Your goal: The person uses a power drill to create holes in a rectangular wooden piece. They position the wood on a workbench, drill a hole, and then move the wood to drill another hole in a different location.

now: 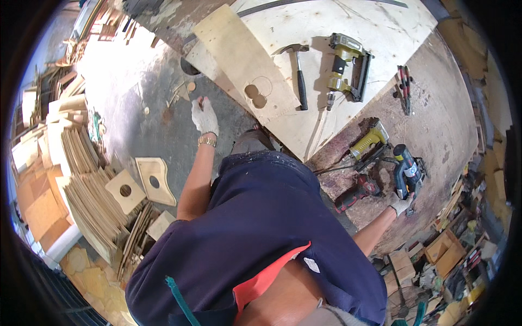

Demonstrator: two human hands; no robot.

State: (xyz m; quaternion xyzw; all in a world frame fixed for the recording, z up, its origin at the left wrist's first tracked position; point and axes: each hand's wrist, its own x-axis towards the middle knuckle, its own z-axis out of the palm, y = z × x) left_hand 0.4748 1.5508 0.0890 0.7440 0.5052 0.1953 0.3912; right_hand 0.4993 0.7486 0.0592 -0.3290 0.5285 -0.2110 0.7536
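In a white knit glove with bare fingertips, my left hand (205, 117) hangs over the grey floor, fingers loosely curled, no object visible in it. My right hand (401, 203), also gloved, grips the near end of a blue and black power tool (409, 173) at the right of the worktable. Beside that tool lie a red and black cordless drill or driver (358, 192) and a yellow-green pneumatic nailer (370, 142). Farther up, a larger pneumatic nailer (340, 65) with a hose fitting and a claw hammer (301, 77) rest on a pale plywood sheet (301, 28).
A plywood strip (232, 53) with overlapping round cutouts lies across the sheet's left edge. Red-handled pliers (404, 87) are on the worn tabletop (444, 98). Stacked curved plywood panels (96, 208) and two holed panels (155, 181) stand at left. Wooden boxes (444, 252) and clutter fill the lower right.
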